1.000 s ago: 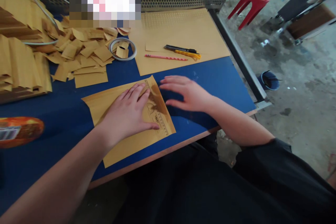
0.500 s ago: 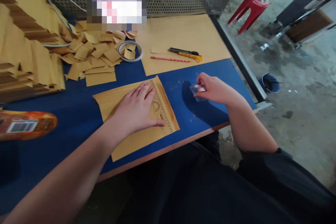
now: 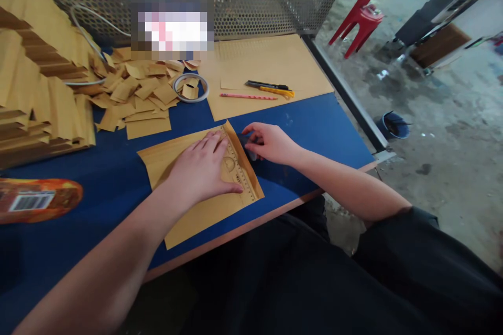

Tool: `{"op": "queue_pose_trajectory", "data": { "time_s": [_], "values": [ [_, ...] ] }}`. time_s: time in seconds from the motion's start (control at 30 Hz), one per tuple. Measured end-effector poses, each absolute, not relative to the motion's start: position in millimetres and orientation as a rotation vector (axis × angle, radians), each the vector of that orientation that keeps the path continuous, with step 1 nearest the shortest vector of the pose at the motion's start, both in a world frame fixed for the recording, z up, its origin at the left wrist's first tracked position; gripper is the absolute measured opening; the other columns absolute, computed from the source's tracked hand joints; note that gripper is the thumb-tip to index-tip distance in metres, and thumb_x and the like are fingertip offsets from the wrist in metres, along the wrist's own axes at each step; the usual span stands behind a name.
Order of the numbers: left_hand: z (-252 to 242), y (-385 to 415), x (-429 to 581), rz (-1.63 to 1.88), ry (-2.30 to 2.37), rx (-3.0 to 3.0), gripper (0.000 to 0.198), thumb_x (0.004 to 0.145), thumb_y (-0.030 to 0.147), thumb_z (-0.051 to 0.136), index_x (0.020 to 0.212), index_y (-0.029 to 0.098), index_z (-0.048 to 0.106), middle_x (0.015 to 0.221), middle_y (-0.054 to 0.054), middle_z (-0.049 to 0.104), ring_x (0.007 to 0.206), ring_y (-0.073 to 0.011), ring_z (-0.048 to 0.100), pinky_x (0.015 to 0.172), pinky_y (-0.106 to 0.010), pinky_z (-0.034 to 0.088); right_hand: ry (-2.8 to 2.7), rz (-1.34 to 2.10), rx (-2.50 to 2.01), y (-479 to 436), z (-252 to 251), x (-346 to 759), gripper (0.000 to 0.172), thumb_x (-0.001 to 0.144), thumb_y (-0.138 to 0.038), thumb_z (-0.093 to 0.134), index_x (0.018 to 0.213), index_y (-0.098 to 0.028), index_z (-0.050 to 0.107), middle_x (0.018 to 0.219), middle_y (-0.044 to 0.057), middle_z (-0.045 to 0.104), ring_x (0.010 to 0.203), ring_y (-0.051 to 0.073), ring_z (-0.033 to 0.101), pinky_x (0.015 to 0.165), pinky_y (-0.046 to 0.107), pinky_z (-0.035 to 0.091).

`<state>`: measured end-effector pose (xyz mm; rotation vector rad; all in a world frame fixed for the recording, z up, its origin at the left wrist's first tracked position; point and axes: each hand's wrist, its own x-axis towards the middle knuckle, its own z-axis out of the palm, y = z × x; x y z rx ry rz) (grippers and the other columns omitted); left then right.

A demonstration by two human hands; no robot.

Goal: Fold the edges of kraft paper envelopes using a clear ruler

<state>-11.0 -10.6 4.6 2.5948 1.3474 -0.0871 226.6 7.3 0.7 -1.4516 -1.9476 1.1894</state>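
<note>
A brown paper envelope (image 3: 188, 214) lies on the blue table (image 3: 314, 125) near its front edge. A clear ruler (image 3: 238, 170) rests along the envelope's right side. My left hand (image 3: 200, 167) lies flat on the envelope and ruler with fingers spread, pressing them down. My right hand (image 3: 267, 142) is closed on a small clear piece, hard to make out, at the envelope's right edge beside the ruler's upper end.
A larger brown sheet (image 3: 267, 63) at the back bears a pink pencil (image 3: 245, 97) and a yellow utility knife (image 3: 271, 87). A tape roll (image 3: 191, 87), paper scraps (image 3: 133, 94) and stacked envelopes (image 3: 35, 94) sit left. An orange packet (image 3: 37, 199) lies at far left. Perforated metal screen behind.
My right hand went right, picked up a small clear piece from the table, then came back left to the envelope's right edge. My left hand stayed on the ruler.
</note>
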Motion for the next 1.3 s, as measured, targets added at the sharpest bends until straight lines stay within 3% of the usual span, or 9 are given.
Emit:
{"op": "queue_pose_trajectory", "data": {
  "time_s": [0.27,0.53,0.7,1.03,1.13,1.3],
  "values": [
    [2.2,-11.4,-12.7,0.015,1.312,2.591,0.117,0.070,0.083,0.084,0.162,0.017,0.054,0.175,-0.023,0.046,0.163,-0.0487,0.041,0.132,-0.061,0.039,-2.029,0.842,-1.467,28.8,-6.2,208.9,0.021,0.091,-0.013,0.070,0.111,-0.016,0.075,0.094,0.003,0.079,0.083,0.017,0.073,0.081,0.032,0.056],
    [29.7,-13.3,4.2,-0.378,1.417,2.519,0.119,0.075,0.081,0.085,0.165,0.011,0.049,0.181,-0.026,0.032,0.168,-0.0469,0.031,0.137,-0.054,0.033,-2.023,0.818,-1.443,46.5,2.5,185.3,0.014,0.085,-0.008,0.066,0.096,-0.016,0.069,0.083,0.000,0.072,0.076,0.014,0.064,0.075,0.027,0.048],
    [26.3,-13.2,2.2,-0.331,1.398,2.542,0.126,0.074,0.082,0.085,0.166,0.006,0.045,0.180,-0.029,0.033,0.169,-0.0463,0.029,0.137,-0.055,0.030,-2.060,0.771,-1.512,50.3,2.1,179.5,0.023,0.087,-0.006,0.064,0.107,-0.016,0.067,0.079,-0.002,0.069,0.072,0.014,0.059,0.074,0.028,0.043],
    [29.1,-14.0,4.1,-0.354,1.405,2.539,0.128,0.074,0.080,0.085,0.169,0.006,0.041,0.179,-0.029,0.034,0.166,-0.0490,0.035,0.136,-0.053,0.031,-2.172,0.616,-1.514,62.6,6.1,166.4,0.013,0.093,-0.007,0.059,0.095,-0.017,0.067,0.084,0.002,0.071,0.073,0.016,0.057,0.073,0.029,0.040],
    [26.9,-13.6,3.8,-0.364,1.395,2.582,0.133,0.073,0.085,0.082,0.169,0.003,0.040,0.178,-0.030,0.036,0.167,-0.0456,0.035,0.138,-0.051,0.025,-2.237,0.567,-1.510,61.3,9.5,162.1,0.016,0.098,-0.009,0.056,0.093,-0.018,0.067,0.084,0.004,0.072,0.074,0.018,0.058,0.072,0.029,0.039],
    [24.6,-12.3,4.5,-0.383,1.402,2.601,0.132,0.072,0.092,0.076,0.162,0.000,0.050,0.176,-0.032,0.038,0.169,-0.0439,0.030,0.142,-0.055,0.008,-2.306,0.529,-1.523,58.3,14.4,158.7,0.019,0.105,-0.013,0.051,0.096,-0.019,0.067,0.089,0.006,0.075,0.079,0.020,0.062,0.073,0.031,0.040]
  ]
}}
